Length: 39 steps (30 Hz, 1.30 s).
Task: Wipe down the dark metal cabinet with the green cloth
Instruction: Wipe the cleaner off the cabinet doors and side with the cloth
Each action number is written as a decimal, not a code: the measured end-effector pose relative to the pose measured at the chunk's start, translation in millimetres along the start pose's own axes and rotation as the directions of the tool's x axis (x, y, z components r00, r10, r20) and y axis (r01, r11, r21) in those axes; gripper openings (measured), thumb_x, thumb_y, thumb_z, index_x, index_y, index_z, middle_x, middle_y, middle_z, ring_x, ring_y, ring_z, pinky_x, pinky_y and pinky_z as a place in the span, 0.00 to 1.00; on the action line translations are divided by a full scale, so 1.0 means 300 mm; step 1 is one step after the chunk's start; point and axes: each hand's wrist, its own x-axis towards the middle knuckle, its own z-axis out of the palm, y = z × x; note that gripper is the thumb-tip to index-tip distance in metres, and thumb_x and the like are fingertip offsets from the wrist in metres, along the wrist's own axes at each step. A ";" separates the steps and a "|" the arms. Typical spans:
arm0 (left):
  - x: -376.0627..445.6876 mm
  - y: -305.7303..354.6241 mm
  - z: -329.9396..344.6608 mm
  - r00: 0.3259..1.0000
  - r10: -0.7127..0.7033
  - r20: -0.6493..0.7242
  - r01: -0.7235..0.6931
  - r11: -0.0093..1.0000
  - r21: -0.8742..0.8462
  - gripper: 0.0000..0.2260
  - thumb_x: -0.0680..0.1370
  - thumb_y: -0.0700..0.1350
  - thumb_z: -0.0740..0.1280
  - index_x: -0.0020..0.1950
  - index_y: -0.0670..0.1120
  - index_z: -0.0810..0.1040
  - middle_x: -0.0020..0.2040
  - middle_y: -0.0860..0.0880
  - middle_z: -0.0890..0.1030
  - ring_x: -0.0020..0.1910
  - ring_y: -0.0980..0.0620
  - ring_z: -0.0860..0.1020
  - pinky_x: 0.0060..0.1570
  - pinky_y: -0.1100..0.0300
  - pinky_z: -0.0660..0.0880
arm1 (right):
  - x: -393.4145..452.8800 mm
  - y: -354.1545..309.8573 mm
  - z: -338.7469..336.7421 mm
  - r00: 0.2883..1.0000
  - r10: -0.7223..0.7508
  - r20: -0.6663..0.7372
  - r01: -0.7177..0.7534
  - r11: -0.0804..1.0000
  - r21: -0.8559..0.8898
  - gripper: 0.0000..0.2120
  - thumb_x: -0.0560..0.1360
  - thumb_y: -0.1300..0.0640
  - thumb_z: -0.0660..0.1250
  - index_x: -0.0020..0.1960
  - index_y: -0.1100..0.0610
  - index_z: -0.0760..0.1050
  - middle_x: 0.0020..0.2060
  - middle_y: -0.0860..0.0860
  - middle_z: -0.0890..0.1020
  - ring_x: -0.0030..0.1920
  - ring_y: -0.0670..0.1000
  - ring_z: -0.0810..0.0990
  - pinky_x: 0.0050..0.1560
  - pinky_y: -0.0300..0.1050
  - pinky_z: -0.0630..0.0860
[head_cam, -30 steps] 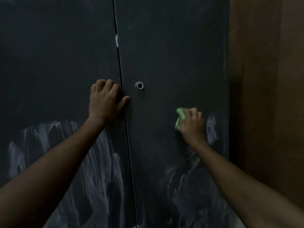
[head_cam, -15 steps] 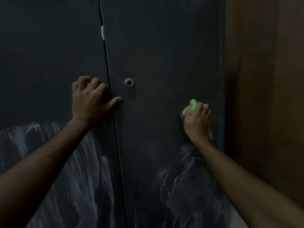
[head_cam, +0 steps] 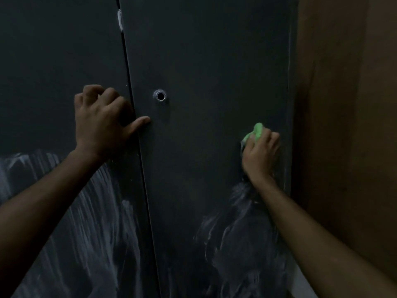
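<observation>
The right hand [head_cam: 260, 155] held the soft, bunched green cloth [head_cam: 254, 132] against the stiff cabinet [head_cam: 214, 61], right of its keyhole [head_cam: 160, 96].

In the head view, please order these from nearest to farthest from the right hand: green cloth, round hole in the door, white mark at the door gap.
From the right hand:
1. Green cloth, in its grip.
2. Round hole, up-left on the same door.
3. White mark, far up-left at the gap.

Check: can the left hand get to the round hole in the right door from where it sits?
Probably yes. The left hand rests at the door seam, thumb already on the right door, and the round hole sits just above and right of the thumb with bare door between them.
</observation>
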 end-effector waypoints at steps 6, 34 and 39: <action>0.000 0.006 -0.015 1.000 -0.004 0.014 0.004 1.000 -0.011 0.25 0.78 0.72 0.65 0.42 0.49 0.76 0.46 0.50 0.76 0.61 0.38 0.70 0.50 0.49 0.61 | -0.164 0.221 -0.038 0.910 -0.384 0.155 0.395 0.917 -0.051 0.18 0.77 0.54 0.62 0.67 0.56 0.72 0.56 0.61 0.75 0.50 0.64 0.74 0.49 0.57 0.75; 0.006 0.010 -0.028 0.998 -0.023 0.053 0.026 0.998 -0.051 0.24 0.77 0.71 0.66 0.41 0.49 0.76 0.45 0.50 0.77 0.61 0.38 0.70 0.51 0.48 0.63 | 0.025 0.269 -0.035 0.959 0.274 0.068 -0.278 0.960 0.046 0.17 0.81 0.51 0.59 0.62 0.63 0.70 0.59 0.65 0.72 0.59 0.66 0.73 0.58 0.57 0.70; 0.012 0.015 -0.049 0.996 -0.026 0.086 0.030 0.999 -0.042 0.23 0.77 0.69 0.67 0.42 0.49 0.77 0.46 0.49 0.78 0.61 0.39 0.69 0.52 0.47 0.64 | -0.066 0.082 -0.008 0.989 -0.134 0.061 0.129 0.988 0.081 0.20 0.81 0.49 0.62 0.70 0.56 0.70 0.59 0.59 0.71 0.56 0.59 0.72 0.55 0.52 0.71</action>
